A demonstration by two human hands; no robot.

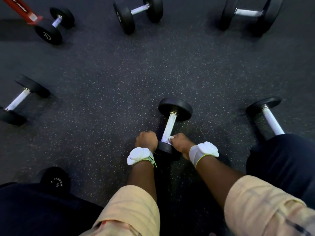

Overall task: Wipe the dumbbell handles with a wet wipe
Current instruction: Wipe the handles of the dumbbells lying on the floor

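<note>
A small black dumbbell (174, 109) with a silver handle (169, 126) lies on the floor in front of me, pointing away. My right hand (180, 142) presses a white wet wipe (170, 139) against the near end of the handle, beside the near weight head (166, 148). My left hand (146, 139) is a closed fist on the left side of that near head; whether it grips the head is hidden. Both wrists wear white bands.
Several other dumbbells lie around on the speckled dark rubber floor (110, 86): one at right (269, 114), one at left (20, 99), three at the back (138, 12), and one by my left knee (56, 179). A red frame leg (25, 12) stands at top left.
</note>
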